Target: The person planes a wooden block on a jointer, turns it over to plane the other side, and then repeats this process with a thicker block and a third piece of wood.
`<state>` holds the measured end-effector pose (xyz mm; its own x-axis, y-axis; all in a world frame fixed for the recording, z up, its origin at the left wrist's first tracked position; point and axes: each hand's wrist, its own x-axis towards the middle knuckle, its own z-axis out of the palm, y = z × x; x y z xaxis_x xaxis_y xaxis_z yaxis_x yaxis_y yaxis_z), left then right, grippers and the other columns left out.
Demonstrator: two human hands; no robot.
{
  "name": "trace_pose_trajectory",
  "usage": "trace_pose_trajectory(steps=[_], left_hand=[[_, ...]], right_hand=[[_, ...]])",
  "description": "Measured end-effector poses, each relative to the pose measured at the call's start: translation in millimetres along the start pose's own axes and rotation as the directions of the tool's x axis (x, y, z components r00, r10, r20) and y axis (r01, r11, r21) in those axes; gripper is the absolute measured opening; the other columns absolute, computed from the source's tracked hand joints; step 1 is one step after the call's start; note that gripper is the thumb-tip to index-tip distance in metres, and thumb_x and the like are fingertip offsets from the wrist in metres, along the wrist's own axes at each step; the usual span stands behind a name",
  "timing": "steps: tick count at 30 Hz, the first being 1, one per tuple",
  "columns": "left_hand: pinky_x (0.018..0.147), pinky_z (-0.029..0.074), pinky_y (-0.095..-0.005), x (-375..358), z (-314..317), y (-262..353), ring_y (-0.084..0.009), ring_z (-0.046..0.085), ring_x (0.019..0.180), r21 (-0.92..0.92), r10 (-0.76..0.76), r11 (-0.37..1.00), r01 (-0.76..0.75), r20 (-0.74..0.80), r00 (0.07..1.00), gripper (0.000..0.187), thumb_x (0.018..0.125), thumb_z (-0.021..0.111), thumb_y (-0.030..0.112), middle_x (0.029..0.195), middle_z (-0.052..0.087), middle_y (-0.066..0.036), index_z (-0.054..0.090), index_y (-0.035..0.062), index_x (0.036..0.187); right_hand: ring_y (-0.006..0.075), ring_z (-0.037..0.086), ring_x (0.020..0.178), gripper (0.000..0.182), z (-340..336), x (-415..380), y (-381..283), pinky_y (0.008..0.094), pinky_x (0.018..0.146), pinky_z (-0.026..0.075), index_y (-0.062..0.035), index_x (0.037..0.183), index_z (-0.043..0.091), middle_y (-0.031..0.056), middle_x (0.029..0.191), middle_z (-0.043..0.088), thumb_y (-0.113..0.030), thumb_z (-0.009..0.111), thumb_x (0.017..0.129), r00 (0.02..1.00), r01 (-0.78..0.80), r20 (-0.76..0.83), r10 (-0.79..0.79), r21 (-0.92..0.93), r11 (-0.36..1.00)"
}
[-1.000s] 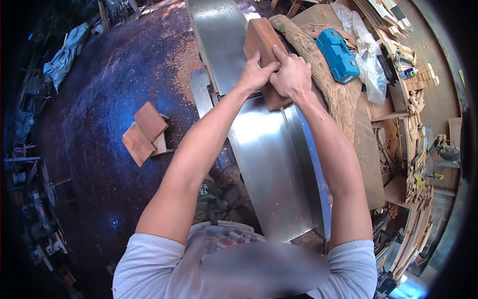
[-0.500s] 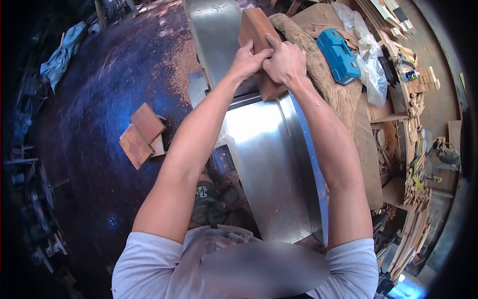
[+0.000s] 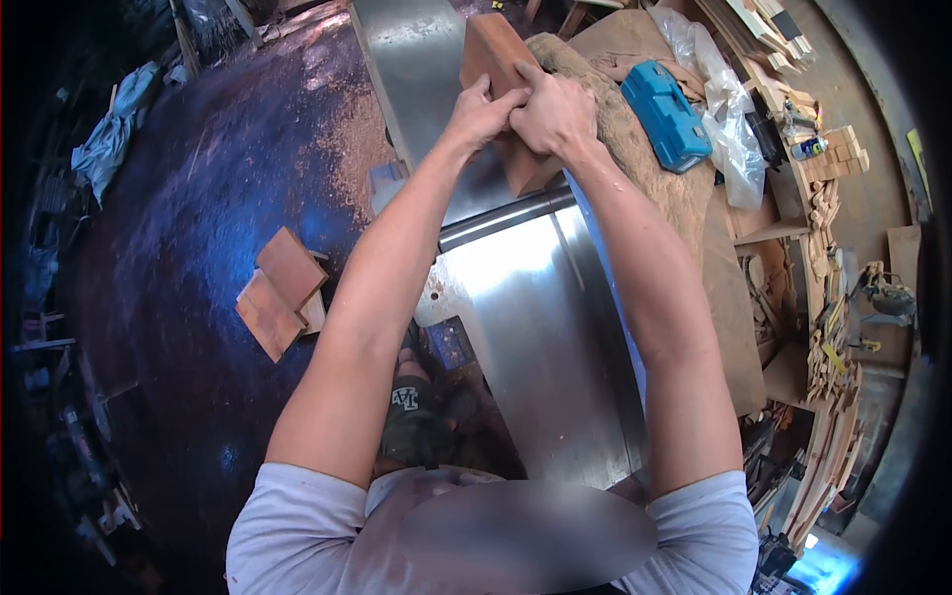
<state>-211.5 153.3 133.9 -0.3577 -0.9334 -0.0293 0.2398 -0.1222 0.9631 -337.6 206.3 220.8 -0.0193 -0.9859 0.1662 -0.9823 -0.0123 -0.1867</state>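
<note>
A thick reddish-brown wooden board point(image 3: 493, 42) stands on its narrow edge on the far metal table of a jointer point(image 3: 412, 50). My left hand point(image 3: 483, 116) grips the board's left side and top, its thumb close to the other hand. My right hand point(image 3: 555, 111) is closed over the board's top nearer its right side, with the index finger stretched forward along it. The board's near end lies just beyond the dark cutterhead slot point(image 3: 506, 220). In front of my body extends the shiny near table point(image 3: 540, 347). My palms hide part of the board.
Two wooden pieces point(image 3: 283, 293) rest on a small support at the left, above the dark floor. A teal tool case point(image 3: 666, 114) lies on the right beside a rough-edged slab point(image 3: 635, 149) and clear plastic point(image 3: 729, 139). Wood offcuts point(image 3: 828, 208) fill the far-right shelves. Shavings point(image 3: 347, 149) cover the floor.
Both hands have moved the board slightly forward, away from my body. Its near end has gone past the cutterhead slot, which now shows more fully. The view has shifted a little.
</note>
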Motion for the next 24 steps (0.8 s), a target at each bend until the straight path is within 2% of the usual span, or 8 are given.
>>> trace_pose_trajectory(steps=[5, 7, 9, 12, 15, 17, 19, 24], left_hand=[[0.087, 0.060, -0.0344, 10, -1, 1, -0.0274, 0.072, 0.111, 0.098, 0.032, 0.995, -0.019, -0.130, 0.991, 0.095, 0.089, 0.084, 0.036, 0.132, 0.068, -0.028, 0.038, -0.0193, 0.151], [0.103, 0.055, -0.0371, -2, -4, 5, -0.0286, 0.064, 0.128, 0.114, -0.045, 0.992, 0.052, -0.068, 0.997, 0.085, 0.098, 0.077, 0.037, 0.144, 0.061, -0.028, 0.040, -0.0152, 0.155], [0.104, 0.055, -0.0366, -33, -1, 3, -0.0288, 0.064, 0.129, 0.233, 0.011, 0.971, 0.054, -0.267, 0.964, 0.081, 0.100, 0.075, 0.039, 0.146, 0.060, -0.028, 0.044, -0.0109, 0.155], [0.104, 0.056, -0.0374, -153, -26, 23, -0.0283, 0.064, 0.130, 0.186, 0.056, 0.982, -0.029, -0.140, 0.988, 0.079, 0.101, 0.073, 0.044, 0.148, 0.061, -0.023, 0.046, -0.0043, 0.157], [0.108, 0.055, -0.0449, -272, -53, 18, -0.0321, 0.065, 0.130, -0.132, -0.187, 0.977, 0.169, -0.141, 0.972, 0.068, 0.110, 0.060, 0.036, 0.149, 0.061, -0.022, 0.040, -0.0071, 0.159], [0.109, 0.055, -0.0462, -322, -52, 7, -0.0329, 0.065, 0.129, -0.288, -0.237, 0.939, 0.187, -0.147, 0.960, 0.064, 0.112, 0.055, 0.033, 0.149, 0.060, -0.022, 0.039, -0.0084, 0.159], [0.108, 0.056, -0.0434, -355, -37, 14, -0.0283, 0.064, 0.131, -0.407, -0.177, 0.902, 0.146, -0.040, 0.983, 0.065, 0.113, 0.054, 0.038, 0.151, 0.058, -0.020, 0.040, -0.0049, 0.160], [0.092, 0.053, -0.0296, -429, 23, 69, -0.0112, 0.061, 0.106, -0.171, 0.118, 0.980, -0.103, 0.085, 0.989, 0.057, 0.107, 0.066, 0.043, 0.122, 0.065, -0.009, 0.063, -0.0042, 0.140]], right_hand=[[0.0456, 0.069, 0.116, 0.074, 9, 16, -5, 0.0544, 0.103, 0.053, -0.0177, 0.156, 0.054, 0.0280, 0.122, 0.073, -0.027, 0.065, 0.084, 0.996, -0.086, -0.010, 0.087, 0.052, 0.995], [0.0467, 0.068, 0.118, 0.075, 2, 15, -9, 0.0543, 0.103, 0.053, -0.0180, 0.158, 0.051, 0.0290, 0.124, 0.072, -0.029, 0.065, 0.086, 0.988, -0.156, 0.038, 0.153, 0.123, 0.980], [0.0454, 0.066, 0.122, 0.082, 0, 18, -8, 0.0516, 0.106, 0.052, -0.0172, 0.162, 0.046, 0.0282, 0.131, 0.070, -0.033, 0.069, 0.084, 0.982, -0.172, 0.100, 0.162, 0.103, 0.980], [0.0419, 0.066, 0.125, 0.088, -10, 10, -9, 0.0484, 0.108, 0.052, -0.0179, 0.161, 0.047, 0.0235, 0.137, 0.068, -0.034, 0.075, 0.080, 0.979, -0.155, 0.153, 0.135, 0.125, 0.980], [0.0374, 0.071, 0.121, 0.089, -50, -30, 6, 0.0457, 0.107, 0.053, -0.0073, 0.158, 0.052, 0.0227, 0.135, 0.071, -0.035, 0.079, 0.078, 0.987, -0.076, 0.157, 0.021, 0.351, 0.933], [0.0334, 0.067, 0.127, 0.093, -111, -101, -18, 0.0436, 0.110, 0.051, 0.0020, 0.158, 0.048, 0.0224, 0.138, 0.068, -0.035, 0.080, 0.079, 0.944, -0.251, 0.329, -0.014, 0.746, 0.616], [0.0332, 0.063, 0.133, 0.092, -111, -167, -2, 0.0436, 0.113, 0.049, 0.0055, 0.159, 0.043, 0.0230, 0.144, 0.062, -0.033, 0.078, 0.083, 0.929, -0.311, 0.350, -0.119, 0.914, 0.260], [0.0361, 0.063, 0.132, 0.079, -50, -336, 20, 0.0476, 0.115, 0.048, 0.0067, 0.157, 0.040, 0.0251, 0.147, 0.060, -0.033, 0.066, 0.095, 0.905, -0.418, 0.407, -0.125, 0.794, -0.441]])
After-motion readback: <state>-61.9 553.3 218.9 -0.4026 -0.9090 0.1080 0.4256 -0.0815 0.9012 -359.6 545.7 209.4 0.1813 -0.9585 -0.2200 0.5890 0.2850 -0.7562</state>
